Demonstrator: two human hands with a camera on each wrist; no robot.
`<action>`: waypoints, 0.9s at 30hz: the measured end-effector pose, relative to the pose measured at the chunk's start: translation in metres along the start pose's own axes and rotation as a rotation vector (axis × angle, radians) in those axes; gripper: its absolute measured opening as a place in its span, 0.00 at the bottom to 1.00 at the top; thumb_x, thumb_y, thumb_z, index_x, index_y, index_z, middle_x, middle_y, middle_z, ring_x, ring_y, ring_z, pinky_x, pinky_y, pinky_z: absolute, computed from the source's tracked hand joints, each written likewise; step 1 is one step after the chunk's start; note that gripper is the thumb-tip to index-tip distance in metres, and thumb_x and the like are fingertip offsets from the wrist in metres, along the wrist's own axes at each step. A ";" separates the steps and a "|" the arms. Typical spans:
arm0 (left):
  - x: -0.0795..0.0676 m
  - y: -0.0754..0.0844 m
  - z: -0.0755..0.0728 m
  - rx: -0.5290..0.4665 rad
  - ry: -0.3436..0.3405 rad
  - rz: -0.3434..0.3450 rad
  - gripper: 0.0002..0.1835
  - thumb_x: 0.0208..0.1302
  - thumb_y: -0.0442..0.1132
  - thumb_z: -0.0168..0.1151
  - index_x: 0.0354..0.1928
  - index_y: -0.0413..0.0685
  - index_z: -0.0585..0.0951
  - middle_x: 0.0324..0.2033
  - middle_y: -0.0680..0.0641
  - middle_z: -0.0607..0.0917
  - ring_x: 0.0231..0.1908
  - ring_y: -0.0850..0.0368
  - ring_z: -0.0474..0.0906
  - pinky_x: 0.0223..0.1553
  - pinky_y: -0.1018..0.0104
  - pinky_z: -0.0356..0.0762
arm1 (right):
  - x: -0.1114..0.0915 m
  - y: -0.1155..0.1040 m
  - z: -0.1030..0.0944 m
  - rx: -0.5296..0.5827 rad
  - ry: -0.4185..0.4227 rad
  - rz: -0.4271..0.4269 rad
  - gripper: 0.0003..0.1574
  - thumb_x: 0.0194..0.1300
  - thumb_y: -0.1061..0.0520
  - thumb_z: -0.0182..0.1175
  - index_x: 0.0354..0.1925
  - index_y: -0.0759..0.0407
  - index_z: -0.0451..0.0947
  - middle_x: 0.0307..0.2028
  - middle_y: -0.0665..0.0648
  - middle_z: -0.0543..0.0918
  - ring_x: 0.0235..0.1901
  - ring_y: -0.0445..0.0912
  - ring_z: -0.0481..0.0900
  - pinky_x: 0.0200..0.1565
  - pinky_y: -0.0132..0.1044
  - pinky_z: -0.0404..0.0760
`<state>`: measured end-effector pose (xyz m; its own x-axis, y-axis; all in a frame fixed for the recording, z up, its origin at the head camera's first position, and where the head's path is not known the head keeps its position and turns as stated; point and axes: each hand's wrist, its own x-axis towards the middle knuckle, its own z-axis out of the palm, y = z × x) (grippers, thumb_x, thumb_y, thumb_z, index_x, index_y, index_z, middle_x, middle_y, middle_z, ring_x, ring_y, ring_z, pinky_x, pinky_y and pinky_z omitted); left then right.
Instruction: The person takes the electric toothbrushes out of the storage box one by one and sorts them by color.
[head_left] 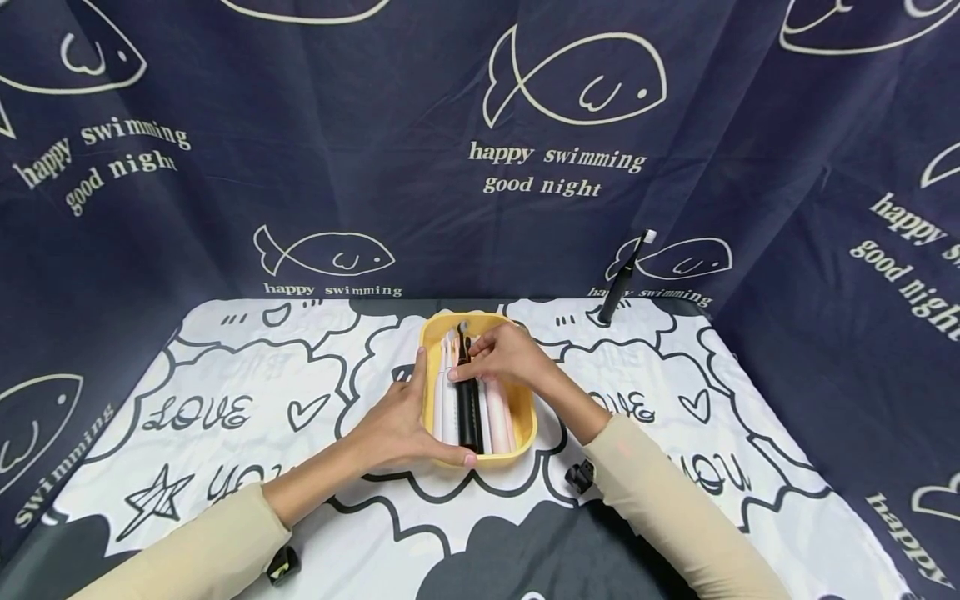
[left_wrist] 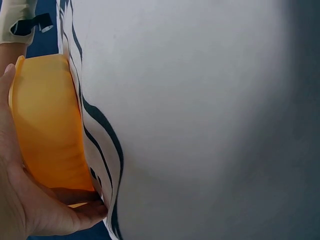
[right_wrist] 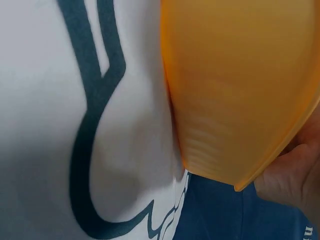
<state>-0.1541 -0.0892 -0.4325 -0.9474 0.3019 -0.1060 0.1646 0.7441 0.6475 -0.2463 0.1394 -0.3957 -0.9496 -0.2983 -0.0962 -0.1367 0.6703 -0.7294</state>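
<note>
A yellow bin [head_left: 527, 417] sits mid-table with several electric toothbrushes lying side by side in it. My left hand [head_left: 397, 421] grips the bin, thumb along its near rim and fingers along its left wall; the left wrist view shows the hand [left_wrist: 40, 205] around the bin's wall [left_wrist: 47, 120]. Reaching in from the right, my right hand [head_left: 506, 354] pinches the black electric toothbrush [head_left: 468, 417] near its neck. White toothbrushes [head_left: 448, 412] lie left of it, a pink one [head_left: 497, 417] to its right. In the right wrist view the bin's wall [right_wrist: 240, 90] hides most of the hand [right_wrist: 290, 175].
Another black electric toothbrush [head_left: 621, 283] stands upright, tilted slightly, at the table's back right. A white patterned cloth [head_left: 262, 383] covers the table. Dark blue printed curtains [head_left: 420, 125] hang behind and at both sides.
</note>
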 end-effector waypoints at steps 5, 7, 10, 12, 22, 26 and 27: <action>0.000 0.000 0.000 -0.005 -0.007 0.000 0.97 0.36 0.84 0.85 0.92 0.58 0.26 0.85 0.26 0.63 0.81 0.33 0.69 0.72 0.36 0.79 | -0.002 -0.002 0.003 -0.042 0.022 -0.024 0.26 0.49 0.38 0.92 0.33 0.53 0.93 0.24 0.46 0.89 0.25 0.39 0.82 0.32 0.31 0.80; 0.000 -0.001 0.000 -0.005 -0.005 0.001 0.97 0.36 0.84 0.85 0.92 0.59 0.26 0.85 0.26 0.63 0.81 0.33 0.69 0.72 0.35 0.79 | -0.002 -0.002 0.003 -0.055 0.032 -0.030 0.26 0.49 0.38 0.93 0.32 0.53 0.93 0.24 0.45 0.89 0.26 0.39 0.82 0.32 0.31 0.79; 0.000 -0.001 0.000 -0.005 -0.002 0.005 0.97 0.36 0.84 0.85 0.92 0.59 0.26 0.85 0.25 0.63 0.81 0.33 0.69 0.72 0.36 0.79 | -0.002 -0.002 0.004 -0.069 0.040 -0.033 0.26 0.49 0.38 0.93 0.32 0.53 0.93 0.25 0.45 0.89 0.28 0.40 0.81 0.33 0.32 0.77; 0.001 -0.002 0.001 -0.003 0.001 0.007 0.97 0.36 0.84 0.85 0.92 0.58 0.26 0.85 0.25 0.63 0.81 0.33 0.69 0.72 0.36 0.79 | -0.001 -0.003 0.005 -0.076 0.041 -0.033 0.27 0.49 0.38 0.93 0.33 0.53 0.93 0.26 0.45 0.90 0.30 0.41 0.81 0.36 0.32 0.77; 0.001 -0.002 0.000 0.005 0.006 0.015 0.97 0.37 0.83 0.86 0.92 0.56 0.26 0.84 0.23 0.63 0.81 0.31 0.69 0.72 0.35 0.79 | -0.001 -0.004 0.005 -0.074 0.017 -0.036 0.27 0.50 0.39 0.92 0.36 0.55 0.93 0.29 0.46 0.91 0.34 0.41 0.82 0.41 0.32 0.78; 0.001 -0.001 0.000 0.003 -0.002 0.005 0.97 0.36 0.84 0.86 0.92 0.57 0.26 0.84 0.23 0.63 0.81 0.32 0.68 0.73 0.35 0.79 | -0.002 -0.005 0.004 -0.046 0.009 -0.023 0.27 0.50 0.40 0.93 0.36 0.55 0.93 0.29 0.47 0.91 0.33 0.41 0.82 0.40 0.31 0.79; 0.001 -0.001 0.000 0.003 -0.004 0.004 0.97 0.36 0.84 0.86 0.92 0.57 0.26 0.84 0.24 0.63 0.81 0.32 0.68 0.73 0.35 0.79 | -0.002 -0.005 0.003 -0.044 0.008 -0.019 0.27 0.50 0.41 0.93 0.37 0.55 0.93 0.30 0.47 0.92 0.33 0.41 0.83 0.40 0.31 0.79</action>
<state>-0.1549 -0.0899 -0.4331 -0.9457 0.3071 -0.1067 0.1690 0.7446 0.6458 -0.2423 0.1343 -0.3939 -0.9491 -0.3055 -0.0769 -0.1665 0.6936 -0.7008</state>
